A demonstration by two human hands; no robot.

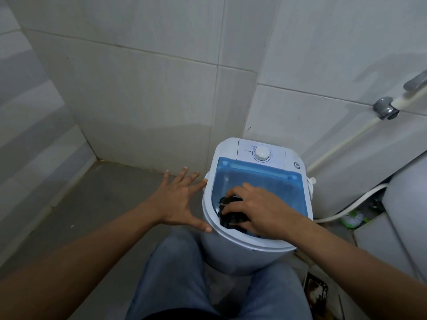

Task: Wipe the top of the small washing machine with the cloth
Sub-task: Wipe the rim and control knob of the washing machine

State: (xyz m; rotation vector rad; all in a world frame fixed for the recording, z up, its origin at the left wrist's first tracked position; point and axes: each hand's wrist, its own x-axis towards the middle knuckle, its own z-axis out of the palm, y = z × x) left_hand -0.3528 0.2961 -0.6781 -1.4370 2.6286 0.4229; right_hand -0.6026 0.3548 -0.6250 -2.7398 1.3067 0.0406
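Observation:
A small white washing machine (231, 252) stands on the floor in the corner, with a translucent blue lid (261, 181) on top and a white dial (261, 153) at its back. A dark crumpled cloth (231, 215) lies on the front left part of the lid. My right hand (258, 211) rests on the cloth, its fingers curled over it. My left hand (180, 199) is spread with straight fingers beside the machine's left rim, its thumb and forefinger touching the rim.
Tiled walls close in behind and to the left. A tap (385, 108) with a white hose (346, 144) sits on the right wall. A white cabinet or appliance (406, 204) stands at right. My knees in jeans (175, 273) flank the machine. Grey floor (97, 204) lies left.

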